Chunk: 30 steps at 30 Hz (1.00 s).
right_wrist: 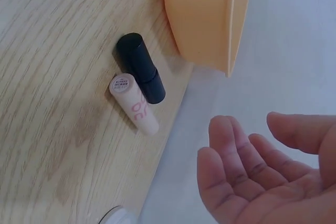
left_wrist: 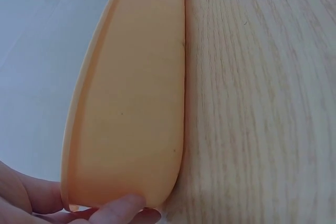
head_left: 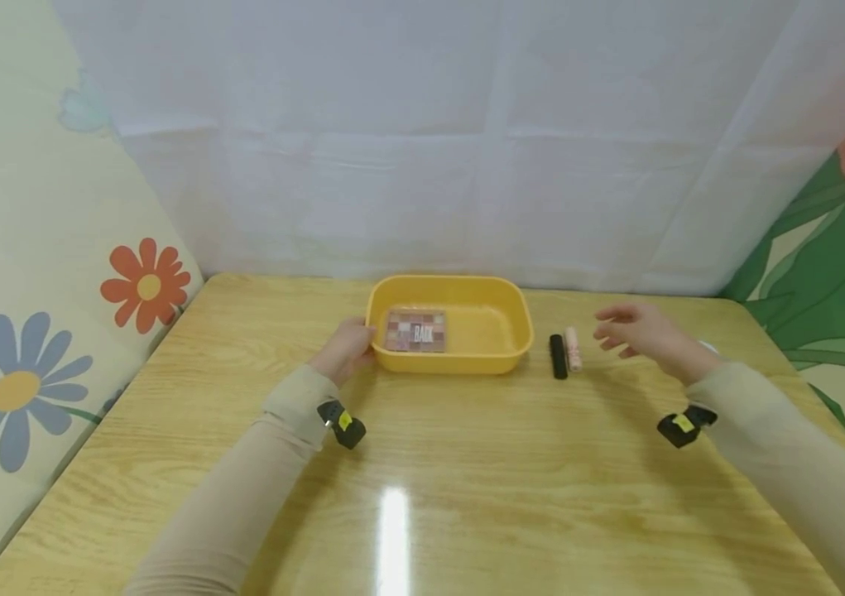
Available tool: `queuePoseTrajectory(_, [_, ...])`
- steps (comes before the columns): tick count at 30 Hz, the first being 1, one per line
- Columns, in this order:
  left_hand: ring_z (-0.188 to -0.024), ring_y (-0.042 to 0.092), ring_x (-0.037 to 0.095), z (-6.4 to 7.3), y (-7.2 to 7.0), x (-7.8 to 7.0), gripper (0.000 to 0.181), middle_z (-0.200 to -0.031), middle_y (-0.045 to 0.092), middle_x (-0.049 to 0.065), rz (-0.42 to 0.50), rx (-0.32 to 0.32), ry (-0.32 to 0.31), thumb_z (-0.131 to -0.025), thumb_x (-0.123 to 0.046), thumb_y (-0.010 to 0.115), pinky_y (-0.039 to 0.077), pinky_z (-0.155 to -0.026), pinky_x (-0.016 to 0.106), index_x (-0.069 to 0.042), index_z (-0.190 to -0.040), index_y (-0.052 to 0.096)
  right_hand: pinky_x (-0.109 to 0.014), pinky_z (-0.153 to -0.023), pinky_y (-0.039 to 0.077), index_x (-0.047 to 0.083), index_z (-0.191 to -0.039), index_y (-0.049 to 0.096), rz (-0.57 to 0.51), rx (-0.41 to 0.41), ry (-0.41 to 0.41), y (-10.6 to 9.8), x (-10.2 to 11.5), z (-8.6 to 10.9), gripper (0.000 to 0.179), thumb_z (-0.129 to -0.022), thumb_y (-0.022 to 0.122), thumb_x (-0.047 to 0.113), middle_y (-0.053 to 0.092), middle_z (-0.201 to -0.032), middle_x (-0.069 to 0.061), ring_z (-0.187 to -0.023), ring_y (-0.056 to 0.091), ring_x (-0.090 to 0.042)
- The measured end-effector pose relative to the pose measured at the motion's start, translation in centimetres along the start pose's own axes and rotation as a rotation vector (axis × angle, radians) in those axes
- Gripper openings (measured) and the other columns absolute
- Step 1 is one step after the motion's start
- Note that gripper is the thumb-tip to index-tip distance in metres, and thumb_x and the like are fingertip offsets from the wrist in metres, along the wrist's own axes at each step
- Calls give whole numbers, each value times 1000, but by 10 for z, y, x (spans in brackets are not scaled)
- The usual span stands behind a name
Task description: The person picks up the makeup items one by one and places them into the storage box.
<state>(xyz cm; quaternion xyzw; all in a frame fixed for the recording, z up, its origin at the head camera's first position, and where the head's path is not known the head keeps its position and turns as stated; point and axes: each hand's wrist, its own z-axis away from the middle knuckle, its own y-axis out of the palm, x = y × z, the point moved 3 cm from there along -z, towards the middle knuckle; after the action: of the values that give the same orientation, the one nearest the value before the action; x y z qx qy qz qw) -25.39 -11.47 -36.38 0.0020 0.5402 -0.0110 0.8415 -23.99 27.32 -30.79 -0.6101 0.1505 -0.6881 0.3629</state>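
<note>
Yellowish wood grain: one tabletop [head_left: 467, 463], with a bright streak of reflected light near its front. Behind it we list a creased white cloth [head_left: 362, 182]; at left, a cream panel with an orange-red flower [head_left: 149, 287] and a blue flower [head_left: 14, 391]; at right, a panel with green leaves [head_left: 839, 265] and a coral bloom.

Toward the back of the tabletop, one yellow basin [head_left: 452, 364], holding a makeup palette [head_left: 415, 331] flat in its left part. Just outside its right end, a black cosmetic tube [head_left: 559, 357] and a pale pink cosmetic tube [head_left: 573, 348] lie side by side.

Left hand [head_left: 348, 348]: thumb and fingers closed about the basin's left end, gripping it. Right hand [head_left: 645, 333]: right of the tubes, fingers spread and loosely bent, thumb apart, holding nothing.

Hard to make out: the white lettering on the palette, and the small print on the pink tube's end label. A white round object [right_wrist: 118, 216] is cut off in the right wrist view and mostly hidden behind the right wrist in the head view. The left wrist view crops the left hand; we cannot identify the dark item at its top edge. The blue flower and coral bloom run out of frame.
</note>
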Motion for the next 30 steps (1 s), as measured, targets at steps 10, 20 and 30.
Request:
queuePoseTrajectory(10, [-125, 47, 33, 1, 0, -2, 42, -138, 46, 26, -16, -3, 24, -103, -1, 30, 41, -106, 40, 11, -143, 35, -36, -78, 54, -19, -138, 32, 3, -65, 22, -15, -16, 5, 52, -104, 42, 19, 50, -129, -36, -97, 62, -23])
queuePoseTrajectory(20, [-129, 44, 32, -2, 1, 0, 43, -142, 43, 25, 3, -3, -9, -105, -3, 28, 39, -108, 40, 10, -146, 30, -36, -79, 53, -20, -136, 31, 15, -83, 40, -21, -28, 13, 50, -103, 42, 15, 43, -132, -41, -102, 59, -28])
queuePoseTrajectory(30, [-128, 44, 32, -2, 1, 0, 44, -141, 43, 26, -16, -8, -2, -105, -4, 27, 40, -108, 39, 10, -146, 29, -25, -71, 53, -23, -135, 32, -13, -154, 25, -20, -43, 13, 52, -103, 43, 15, 44, -131, -42, -84, 53, 4])
